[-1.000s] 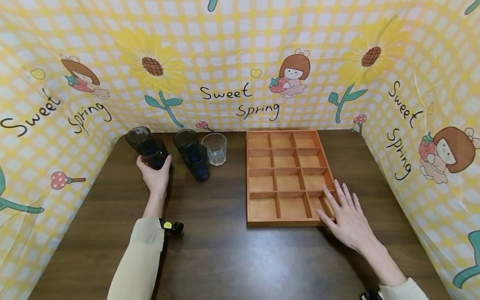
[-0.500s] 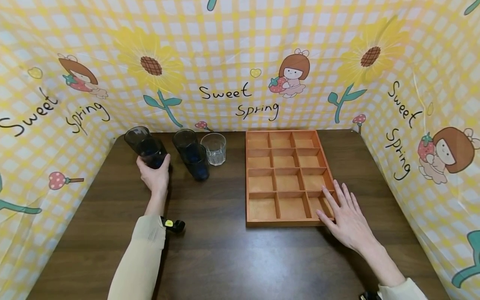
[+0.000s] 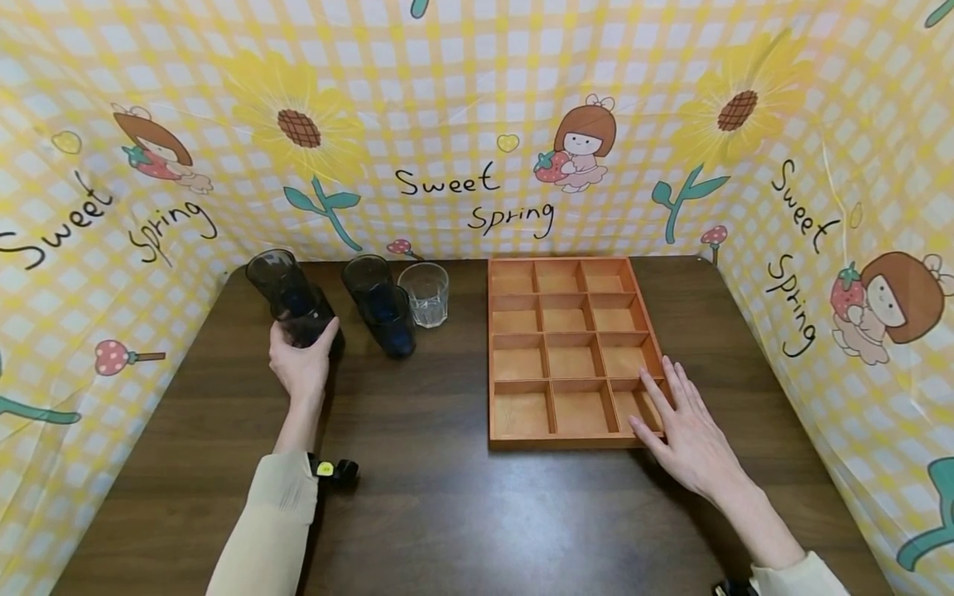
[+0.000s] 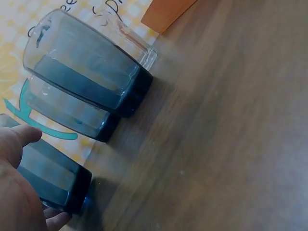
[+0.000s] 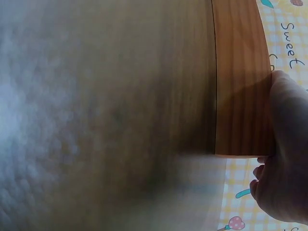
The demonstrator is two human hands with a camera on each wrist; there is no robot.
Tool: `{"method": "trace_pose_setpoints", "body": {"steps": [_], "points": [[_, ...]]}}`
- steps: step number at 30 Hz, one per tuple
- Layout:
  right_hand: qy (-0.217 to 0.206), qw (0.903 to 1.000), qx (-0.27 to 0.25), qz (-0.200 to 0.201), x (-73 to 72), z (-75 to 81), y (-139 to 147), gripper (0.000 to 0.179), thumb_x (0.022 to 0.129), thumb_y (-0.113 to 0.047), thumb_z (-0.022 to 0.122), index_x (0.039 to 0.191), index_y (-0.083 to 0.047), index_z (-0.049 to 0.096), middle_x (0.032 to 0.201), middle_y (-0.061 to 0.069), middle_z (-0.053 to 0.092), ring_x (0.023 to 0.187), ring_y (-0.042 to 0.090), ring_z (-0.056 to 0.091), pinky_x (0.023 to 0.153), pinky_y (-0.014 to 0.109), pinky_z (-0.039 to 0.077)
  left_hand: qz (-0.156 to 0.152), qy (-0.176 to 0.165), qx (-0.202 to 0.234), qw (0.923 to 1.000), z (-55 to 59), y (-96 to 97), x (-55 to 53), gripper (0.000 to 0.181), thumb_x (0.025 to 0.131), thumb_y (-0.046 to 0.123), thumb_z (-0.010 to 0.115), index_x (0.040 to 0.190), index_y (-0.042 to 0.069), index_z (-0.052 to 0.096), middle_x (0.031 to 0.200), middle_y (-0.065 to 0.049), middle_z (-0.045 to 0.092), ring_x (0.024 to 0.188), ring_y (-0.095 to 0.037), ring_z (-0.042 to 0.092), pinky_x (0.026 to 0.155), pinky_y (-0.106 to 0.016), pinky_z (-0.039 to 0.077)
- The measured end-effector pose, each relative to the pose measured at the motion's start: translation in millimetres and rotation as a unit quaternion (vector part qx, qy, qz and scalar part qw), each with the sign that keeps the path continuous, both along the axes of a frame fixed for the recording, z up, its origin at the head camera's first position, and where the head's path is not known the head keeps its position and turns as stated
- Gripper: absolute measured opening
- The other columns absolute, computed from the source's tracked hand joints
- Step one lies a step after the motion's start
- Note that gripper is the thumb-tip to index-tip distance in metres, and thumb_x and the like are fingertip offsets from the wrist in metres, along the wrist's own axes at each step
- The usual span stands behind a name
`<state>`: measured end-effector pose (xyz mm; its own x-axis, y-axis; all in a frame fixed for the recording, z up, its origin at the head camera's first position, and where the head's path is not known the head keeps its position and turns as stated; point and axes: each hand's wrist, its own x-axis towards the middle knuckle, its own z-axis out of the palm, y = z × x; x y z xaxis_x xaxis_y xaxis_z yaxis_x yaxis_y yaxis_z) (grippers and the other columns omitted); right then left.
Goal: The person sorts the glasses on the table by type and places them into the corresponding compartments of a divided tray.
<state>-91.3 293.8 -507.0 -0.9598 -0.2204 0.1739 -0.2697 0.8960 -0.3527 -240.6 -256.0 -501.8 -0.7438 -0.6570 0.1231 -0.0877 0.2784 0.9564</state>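
Observation:
My left hand (image 3: 301, 364) grips a dark blue drinking glass (image 3: 305, 319), thumb on its right side and fingers on its left. In the left wrist view this glass (image 4: 53, 175) stands between thumb and fingers, its thick base close to the tabletop. Just behind it is another dark glass (image 3: 270, 269), partly overlapped. My right hand (image 3: 689, 434) rests with spread, straight fingers on the near right corner of a wooden compartment tray (image 3: 566, 443). The right wrist view shows the thumb along the top edge of the tray's side wall (image 5: 243, 96).
To the right of the held glass stand two more dark blue glasses, a front one (image 3: 393, 327) and a back one (image 3: 367, 277). A clear glass (image 3: 428, 298) is beside them. A yellow checked cloth (image 3: 447, 83) walls the brown table (image 3: 425, 513) at the back and sides.
My left hand has drawn back slightly toward me, and the front dark glass has shifted a little the same way, away from the one behind. My right hand and the tray have stayed put.

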Motion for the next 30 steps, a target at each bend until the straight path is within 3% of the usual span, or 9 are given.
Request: {"method": "trace_pose_setpoints", "body": {"steps": [6, 15, 22, 25, 30], "points": [[-0.003, 1.0, -0.002, 0.0, -0.1, 0.0, -1, 0.078, 0.111, -0.044, 0.063, 0.174, -0.012, 0.031, 0.181, 0.03, 0.015, 0.168, 0.052, 0.017, 0.134, 0.019, -0.015, -0.014, -0.012, 0.004, 0.9998, 7.1, 0.1, 20.1, 0.065, 0.084, 0.042, 0.095, 0.141, 0.025, 0.068, 0.121, 0.008, 0.076, 0.104, 0.002, 0.066, 0.089, -0.014, 0.047], [-0.014, 0.9999, -0.004, -0.004, 0.6, 3.0, 0, 0.079, 0.111, -0.043, 0.063, 0.175, -0.013, 0.028, 0.182, 0.03, 0.013, 0.168, 0.053, 0.016, 0.14, 0.033, -0.007, -0.05, -0.002, -0.018, 0.9986, 17.7, 6.7, 48.4, 0.054, 0.086, 0.045, 0.094, 0.129, 0.025, 0.07, 0.095, 0.024, 0.072, 0.09, 0.007, 0.068, 0.081, -0.01, 0.049], [-0.024, 0.9997, -0.001, -0.004, 1.6, 3.9, 0, 0.079, 0.111, -0.045, 0.062, 0.175, -0.012, 0.03, 0.182, 0.031, 0.012, 0.168, 0.052, 0.015, 0.138, 0.027, -0.011, -0.078, 0.0, -0.04, 0.9961, 22.2, 17.0, 66.5, 0.062, 0.088, 0.041, 0.093, 0.14, 0.019, 0.067, 0.085, 0.031, 0.068, 0.078, 0.011, 0.067, 0.07, -0.009, 0.05], [-0.029, 0.9995, -0.003, -0.005, 1.2, 5.1, 0, 0.079, 0.111, -0.045, 0.062, 0.175, -0.012, 0.029, 0.182, 0.031, 0.011, 0.169, 0.052, 0.014, 0.14, 0.032, -0.009, -0.096, 0.006, -0.039, 0.9946, 21.8, 21.4, 70.4, 0.065, 0.089, 0.037, 0.092, 0.144, 0.016, 0.066, 0.08, 0.033, 0.066, 0.073, 0.012, 0.066, 0.067, -0.009, 0.05], [-0.028, 0.9996, -0.003, -0.003, 0.2, 5.3, 0, 0.079, 0.111, -0.046, 0.061, 0.175, -0.012, 0.028, 0.182, 0.031, 0.012, 0.168, 0.052, 0.015, 0.142, 0.039, -0.004, -0.141, 0.026, -0.034, 0.9891, 23.0, 32.1, 76.1, 0.071, 0.091, 0.027, 0.092, 0.154, 0.017, 0.061, 0.086, 0.03, 0.068, 0.077, 0.011, 0.069, 0.069, -0.008, 0.052]]}}
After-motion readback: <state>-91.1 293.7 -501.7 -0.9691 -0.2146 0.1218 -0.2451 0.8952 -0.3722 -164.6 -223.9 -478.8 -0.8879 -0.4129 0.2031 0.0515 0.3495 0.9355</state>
